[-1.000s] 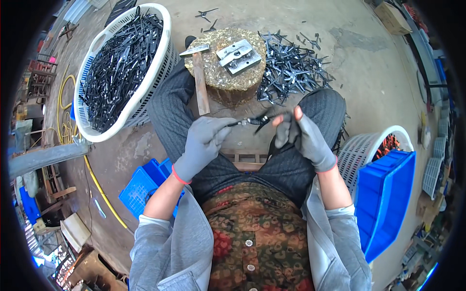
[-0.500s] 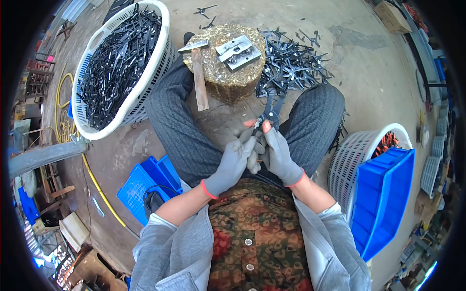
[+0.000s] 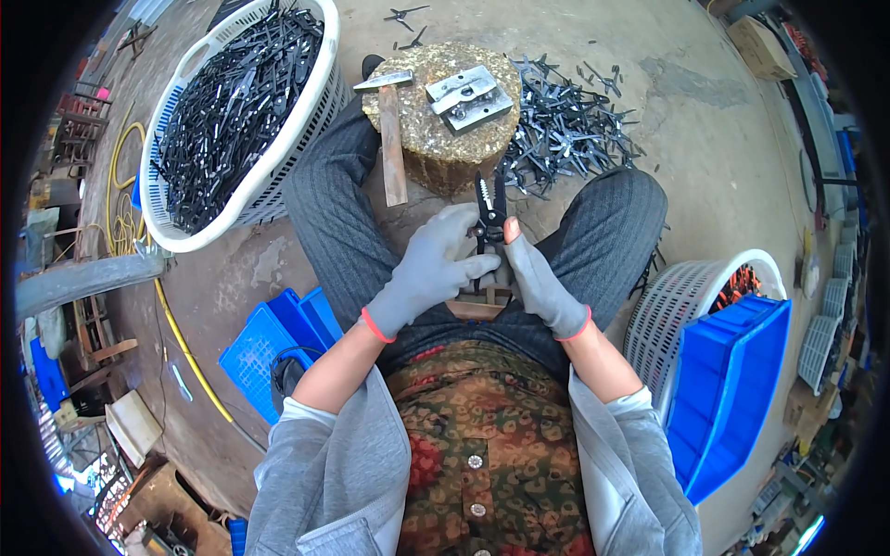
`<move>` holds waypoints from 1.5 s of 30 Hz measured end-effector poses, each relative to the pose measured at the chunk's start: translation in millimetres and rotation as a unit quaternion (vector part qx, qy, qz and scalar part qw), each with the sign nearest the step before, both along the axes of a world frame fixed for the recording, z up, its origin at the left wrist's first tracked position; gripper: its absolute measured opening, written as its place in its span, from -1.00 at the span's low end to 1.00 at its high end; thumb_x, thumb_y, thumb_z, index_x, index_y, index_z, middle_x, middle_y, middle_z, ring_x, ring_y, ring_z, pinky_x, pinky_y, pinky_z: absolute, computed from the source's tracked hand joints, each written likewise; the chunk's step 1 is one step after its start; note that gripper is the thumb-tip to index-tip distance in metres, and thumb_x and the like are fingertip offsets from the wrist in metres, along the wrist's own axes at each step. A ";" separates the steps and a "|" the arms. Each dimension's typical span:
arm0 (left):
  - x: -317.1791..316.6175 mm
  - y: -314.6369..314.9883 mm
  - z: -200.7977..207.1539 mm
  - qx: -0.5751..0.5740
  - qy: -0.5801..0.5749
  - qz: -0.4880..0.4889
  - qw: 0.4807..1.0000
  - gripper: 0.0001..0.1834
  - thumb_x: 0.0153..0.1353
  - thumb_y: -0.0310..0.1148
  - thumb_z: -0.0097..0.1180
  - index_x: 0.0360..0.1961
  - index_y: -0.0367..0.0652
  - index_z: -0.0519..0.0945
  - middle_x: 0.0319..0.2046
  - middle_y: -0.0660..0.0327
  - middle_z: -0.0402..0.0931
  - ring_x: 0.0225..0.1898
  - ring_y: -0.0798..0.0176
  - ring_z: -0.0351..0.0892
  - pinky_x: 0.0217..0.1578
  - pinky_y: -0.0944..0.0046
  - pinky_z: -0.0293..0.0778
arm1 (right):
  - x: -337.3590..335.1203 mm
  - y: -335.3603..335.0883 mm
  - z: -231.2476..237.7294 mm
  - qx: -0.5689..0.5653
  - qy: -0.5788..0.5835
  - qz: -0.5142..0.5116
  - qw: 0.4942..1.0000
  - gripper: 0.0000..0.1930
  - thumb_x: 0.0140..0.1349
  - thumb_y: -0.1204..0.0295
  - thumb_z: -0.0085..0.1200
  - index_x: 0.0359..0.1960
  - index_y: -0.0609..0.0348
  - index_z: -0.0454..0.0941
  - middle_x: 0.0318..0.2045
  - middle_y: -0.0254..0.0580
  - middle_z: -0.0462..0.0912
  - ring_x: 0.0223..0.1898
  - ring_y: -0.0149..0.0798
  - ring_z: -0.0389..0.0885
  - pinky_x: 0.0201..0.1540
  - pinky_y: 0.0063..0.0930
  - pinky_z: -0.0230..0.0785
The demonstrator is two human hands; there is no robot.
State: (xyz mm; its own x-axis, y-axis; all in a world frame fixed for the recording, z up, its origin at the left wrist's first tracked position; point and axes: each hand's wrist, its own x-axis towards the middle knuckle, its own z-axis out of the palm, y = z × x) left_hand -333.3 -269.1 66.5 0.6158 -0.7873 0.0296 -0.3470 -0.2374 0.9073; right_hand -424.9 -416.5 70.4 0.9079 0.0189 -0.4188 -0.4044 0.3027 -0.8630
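Right hand (image 3: 545, 289) is gripping black pliers (image 3: 490, 223) pointing lengthwise away from me, my left hand (image 3: 419, 276) curling close alongside, its hold unclear.

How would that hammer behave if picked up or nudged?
The hammer likely feels stiff, having a straight wooden handle. Its metal head probably makes that end heavier. A nudge might tip it off, since the handle overhangs the round block.

Up comes the left hand (image 3: 422, 271), parting from the right hand (image 3: 547, 292) it bunched beside half a second ago; the black pliers (image 3: 489, 227), sideways a second back, now point forward, toothed edge (image 3: 485, 193) showing.
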 end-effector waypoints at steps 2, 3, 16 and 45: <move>-1.4 -3.3 3.8 -0.003 0.081 0.007 0.997 -0.55 0.05 -0.39 0.20 -0.01 -0.29 0.46 -0.06 0.16 0.41 -0.14 0.35 0.45 -0.09 0.36 0.38 | -1.1 0.7 2.5 -0.051 -0.003 0.058 0.997 -0.34 0.37 -0.12 -0.49 -0.10 0.26 0.46 -0.57 -0.27 0.50 -0.58 -0.44 0.40 -0.49 -0.57 0.28; -1.1 -3.2 5.7 -0.003 0.166 0.005 0.986 -0.59 0.05 -0.39 0.19 -0.04 -0.29 0.49 -0.08 0.17 0.42 -0.14 0.36 0.45 -0.11 0.37 0.38 | -2.1 0.7 4.3 -0.034 -0.018 0.076 0.996 -0.34 0.37 -0.12 -0.49 -0.10 0.26 0.46 -0.57 -0.27 0.50 -0.58 -0.44 0.40 -0.49 -0.57 0.28; 18.7 22.9 19.9 -0.052 0.292 -0.039 0.954 -0.74 0.10 -0.39 0.16 -0.19 -0.28 0.62 -0.30 0.26 0.59 -0.24 0.40 0.53 -0.16 0.38 0.42 | 9.4 -4.9 31.1 0.134 0.068 0.181 0.972 -0.63 0.31 0.09 -0.09 -0.43 0.18 0.37 -0.76 -0.40 0.22 -0.70 -0.39 0.39 -0.61 -0.60 0.22; 28.9 20.4 9.7 -0.097 0.377 -0.023 0.921 -0.33 0.29 0.09 -0.14 0.03 -0.41 0.43 -0.11 0.04 0.52 -0.03 0.20 0.51 0.11 0.23 0.31 | 28.4 13.6 6.4 0.159 0.072 0.190 0.966 -0.66 0.31 0.11 -0.10 -0.33 0.18 0.43 -0.72 -0.30 0.42 -0.66 -0.44 0.40 -0.59 -0.66 0.14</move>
